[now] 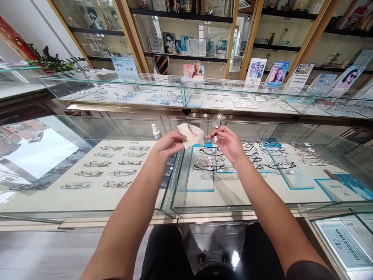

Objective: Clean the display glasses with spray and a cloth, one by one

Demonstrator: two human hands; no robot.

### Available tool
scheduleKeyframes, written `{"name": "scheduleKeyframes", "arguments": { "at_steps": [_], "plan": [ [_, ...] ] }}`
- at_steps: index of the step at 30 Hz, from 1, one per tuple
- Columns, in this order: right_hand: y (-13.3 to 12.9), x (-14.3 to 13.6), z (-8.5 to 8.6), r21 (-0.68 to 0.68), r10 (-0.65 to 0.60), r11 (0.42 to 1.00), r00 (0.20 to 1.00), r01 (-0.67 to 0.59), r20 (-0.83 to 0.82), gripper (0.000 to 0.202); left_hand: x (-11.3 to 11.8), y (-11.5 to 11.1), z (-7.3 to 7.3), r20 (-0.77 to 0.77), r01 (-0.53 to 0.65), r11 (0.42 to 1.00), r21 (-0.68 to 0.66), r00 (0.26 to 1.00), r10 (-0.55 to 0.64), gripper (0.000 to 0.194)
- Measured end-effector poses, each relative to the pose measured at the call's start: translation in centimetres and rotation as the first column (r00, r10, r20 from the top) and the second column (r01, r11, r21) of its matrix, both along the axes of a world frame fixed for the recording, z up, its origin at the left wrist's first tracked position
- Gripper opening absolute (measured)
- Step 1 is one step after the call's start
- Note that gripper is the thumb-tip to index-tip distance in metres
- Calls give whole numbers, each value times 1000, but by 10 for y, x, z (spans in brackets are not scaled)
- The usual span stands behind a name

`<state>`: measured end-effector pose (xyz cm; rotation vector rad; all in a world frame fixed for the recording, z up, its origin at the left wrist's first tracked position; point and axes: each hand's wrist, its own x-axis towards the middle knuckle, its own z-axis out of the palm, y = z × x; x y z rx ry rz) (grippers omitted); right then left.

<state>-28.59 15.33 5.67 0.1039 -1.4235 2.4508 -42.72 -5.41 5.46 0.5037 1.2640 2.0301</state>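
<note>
My left hand pinches a cream cleaning cloth with dark and red print, held up above the glass counter. To its right, my right hand grips a pair of glasses with thin dark frames, turned on end so that one lens points up. The cloth and the glasses are close together but look apart. Behind my left hand a white spray bottle stands on the counter. Part of the glasses is hidden by my right fingers.
Under the glass counter top, rows of eyeglasses lie on white and blue-edged boards. A second glass case stands behind, with advertising cards on top. Shelves line the back wall. My legs are below the counter's front edge.
</note>
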Motion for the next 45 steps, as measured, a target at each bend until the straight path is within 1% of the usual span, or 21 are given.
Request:
{"name": "scheduleKeyframes", "arguments": {
  "at_steps": [2,5,8,10,15,18,23,25,28,31,37,42,45],
  "plan": [
    [0,-1,-2,32,13,999,1000,-13,6,23,3,4,-1,-38,36,999,28,999,-35,61],
    [0,-2,-4,105,36,994,999,-40,39,23,6,10,-5,-95,120,991,63,989,-114,67],
    [0,-2,-5,154,64,985,995,-75,74,25,7,14,-9,-142,190,980,67,974,-179,77],
    [-1,-2,-6,164,81,982,993,-94,84,27,7,14,-11,-146,205,977,55,970,-195,83],
    [0,-2,-5,178,103,977,992,-116,79,26,10,12,-10,-181,174,984,-28,968,-176,101],
    [1,-1,-4,167,104,979,992,-113,66,28,13,12,-8,-227,155,988,-23,961,-156,110],
    [3,-2,-3,201,110,972,991,-124,77,31,20,16,-4,-352,62,998,-22,934,-66,116],
    [4,-2,-3,224,122,965,989,-139,88,31,24,18,-2,-385,54,998,-18,921,-57,118],
    [6,-3,-3,243,133,958,986,-153,97,29,30,19,3,-410,59,998,-1,911,-54,117],
    [8,-4,-4,244,144,956,985,-163,93,28,34,21,6,-443,51,999,7,896,-43,112],
    [8,-3,-5,231,205,948,975,-220,89,31,34,23,7,-465,58,997,54,885,-26,104],
    [6,-2,-6,220,240,942,967,-254,87,31,35,21,9,-433,35,997,70,901,-1,92],
    [5,-2,-6,219,248,939,964,-264,97,31,34,18,9,-384,22,998,51,924,-1,92]
  ]
}}
